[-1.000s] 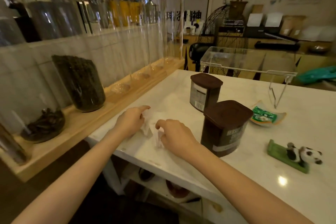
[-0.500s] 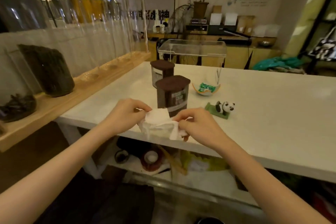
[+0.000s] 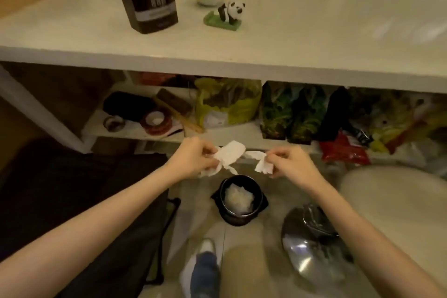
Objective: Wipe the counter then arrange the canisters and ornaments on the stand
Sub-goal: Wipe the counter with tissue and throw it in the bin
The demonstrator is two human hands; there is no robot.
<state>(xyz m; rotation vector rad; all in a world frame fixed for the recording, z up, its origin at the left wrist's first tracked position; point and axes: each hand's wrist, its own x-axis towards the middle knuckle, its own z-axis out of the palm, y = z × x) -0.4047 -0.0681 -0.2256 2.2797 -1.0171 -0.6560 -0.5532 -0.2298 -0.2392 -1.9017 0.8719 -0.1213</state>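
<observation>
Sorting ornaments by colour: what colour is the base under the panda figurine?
Green, under the black-and-white panda figurine; clearest in the head view.

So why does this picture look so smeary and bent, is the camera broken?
Head view: dim, warm light; motion blur smears the counter edge and the floor; the wide lens bows the counter; both hands and the tissue stay fairly sharp; glare glints off a shiny bag on the floor.
</observation>
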